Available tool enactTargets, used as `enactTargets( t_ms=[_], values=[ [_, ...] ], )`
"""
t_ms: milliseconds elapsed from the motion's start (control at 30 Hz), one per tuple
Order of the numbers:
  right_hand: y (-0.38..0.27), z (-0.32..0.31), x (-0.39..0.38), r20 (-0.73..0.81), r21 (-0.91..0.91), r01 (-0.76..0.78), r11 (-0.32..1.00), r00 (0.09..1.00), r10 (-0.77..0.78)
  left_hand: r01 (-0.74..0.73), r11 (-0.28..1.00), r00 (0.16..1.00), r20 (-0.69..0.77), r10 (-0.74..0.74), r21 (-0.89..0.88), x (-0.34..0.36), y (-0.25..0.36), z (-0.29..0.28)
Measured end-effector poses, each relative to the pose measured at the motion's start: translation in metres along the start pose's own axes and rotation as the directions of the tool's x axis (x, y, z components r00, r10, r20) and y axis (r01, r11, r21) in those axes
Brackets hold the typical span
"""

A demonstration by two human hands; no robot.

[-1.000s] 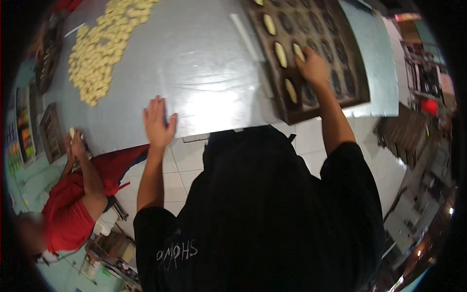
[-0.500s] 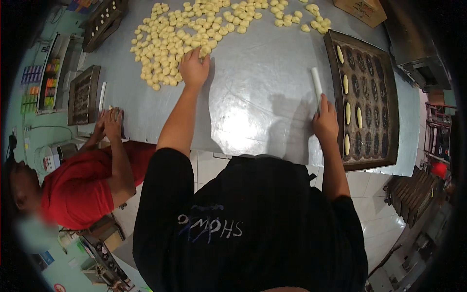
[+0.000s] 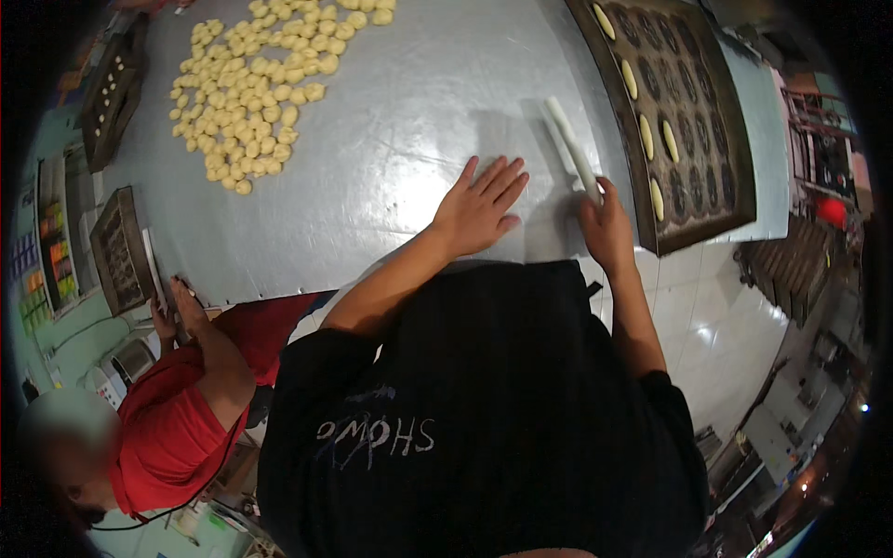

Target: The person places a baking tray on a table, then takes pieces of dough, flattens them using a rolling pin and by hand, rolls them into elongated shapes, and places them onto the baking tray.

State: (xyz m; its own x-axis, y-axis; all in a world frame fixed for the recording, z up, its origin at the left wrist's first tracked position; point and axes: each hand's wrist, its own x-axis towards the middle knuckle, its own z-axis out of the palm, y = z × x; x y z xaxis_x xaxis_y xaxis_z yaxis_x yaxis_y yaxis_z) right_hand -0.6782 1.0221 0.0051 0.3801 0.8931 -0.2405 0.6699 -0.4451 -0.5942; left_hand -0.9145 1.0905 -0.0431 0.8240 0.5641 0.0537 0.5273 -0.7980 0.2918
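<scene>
My left hand [image 3: 476, 212] lies flat and palm down near the front edge of the metal table, fingers stretched out. Whatever may be beneath its palm is hidden. In my right hand [image 3: 606, 231] is the lower end of a thin white rolling pin [image 3: 569, 139], its far end slanting forward and left over the table. Many small pale yellow dough balls [image 3: 249, 107] lie in a loose spread at the back left, apart from both hands. Right of the rolling pin stands a dark baking tray [image 3: 642, 200] with long hollows, several holding slim yellow dough rolls [image 3: 647, 138].
The grey metal table [image 3: 400, 112] fills the middle. At the left, a person in a red shirt [image 3: 191, 418] works with both hands at the table's edge, beside a smaller dark tray [image 3: 119, 251] and a white rod [image 3: 152, 265]. Another dark tray [image 3: 113, 93] sits behind it.
My left hand has left the dough balls and come right and nearer, now flat on the table. My right hand has lifted and tilted the rolling pin leftward. The view has shifted.
</scene>
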Motion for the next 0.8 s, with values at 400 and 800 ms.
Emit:
enactTargets(
  t_ms=[400, 800],
  values=[
    [-0.024, 0.064, 0.034, 0.137, -0.537, 0.468, 0.702, 0.869, -0.475, 0.386, 0.918, 0.890, -0.228, -0.396, -0.090, 0.009, -0.031, -0.006],
    [-0.005, 0.069, 0.004, -0.032, -0.477, 0.441, 0.760, 0.856, -0.517, 0.189, 0.980, 0.972, -0.129, -0.197, -0.068, -0.002, -0.006, -0.002]
  ],
)
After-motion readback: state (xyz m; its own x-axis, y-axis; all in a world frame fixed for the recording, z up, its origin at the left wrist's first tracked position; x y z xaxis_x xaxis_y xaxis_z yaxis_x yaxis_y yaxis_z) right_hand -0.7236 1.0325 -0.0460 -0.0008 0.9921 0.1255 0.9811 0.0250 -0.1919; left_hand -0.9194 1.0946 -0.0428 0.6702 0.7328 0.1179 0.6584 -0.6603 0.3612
